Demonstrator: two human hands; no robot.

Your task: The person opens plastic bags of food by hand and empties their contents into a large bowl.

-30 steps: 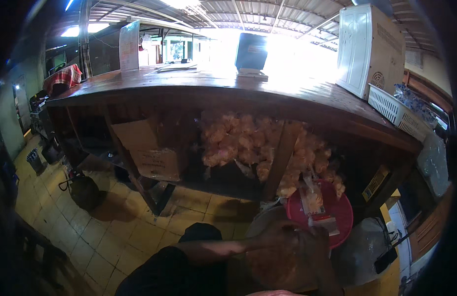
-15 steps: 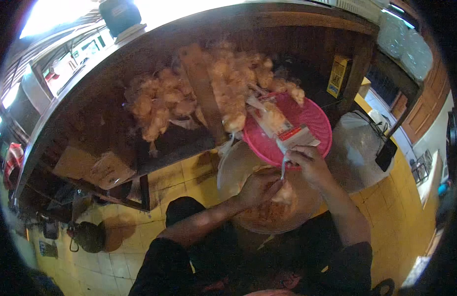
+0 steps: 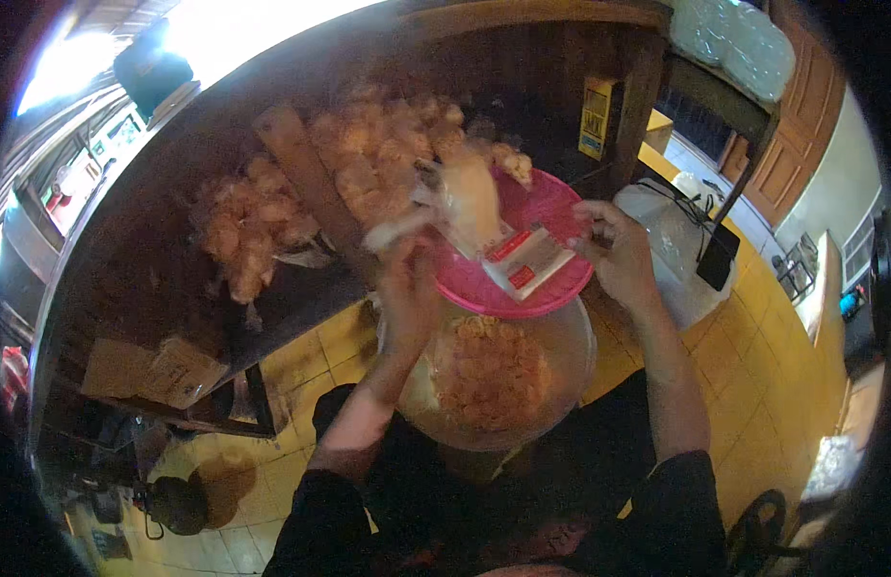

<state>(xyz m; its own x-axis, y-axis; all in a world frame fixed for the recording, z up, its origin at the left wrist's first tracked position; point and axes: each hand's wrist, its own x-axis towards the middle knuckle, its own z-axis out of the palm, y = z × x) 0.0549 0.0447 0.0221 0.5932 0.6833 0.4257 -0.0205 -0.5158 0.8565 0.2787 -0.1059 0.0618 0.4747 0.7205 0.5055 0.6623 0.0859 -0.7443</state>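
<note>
My left hand (image 3: 409, 284), smeared by motion, is raised beside the left rim of a pink plastic basket (image 3: 561, 212). Just beyond its fingers is a blurred clear bag (image 3: 472, 197) of pale food; whether the fingers still grip it, I cannot tell. My right hand (image 3: 619, 252) is at the basket's right rim, its fingers apart and nothing visible in them. Flat plastic packets (image 3: 527, 262) with red and white labels lie in the basket. Below it, a large clear tub (image 3: 585, 356) holds orange-brown food pieces (image 3: 489, 375), between my knees.
Filled clear bags (image 3: 369, 144) are heaped on the dark wooden shelf, with more bags (image 3: 258, 216) left of a wooden plank (image 3: 311, 173). A yellow box (image 3: 598, 117) stands at the shelf's right end. A phone (image 3: 718, 258) with cables rests on a big plastic sack (image 3: 657, 293).
My hands have parted from over the tub. The left went up toward the shelf, near the bag; the right moved up to the basket's right rim. The view has shifted right.
</note>
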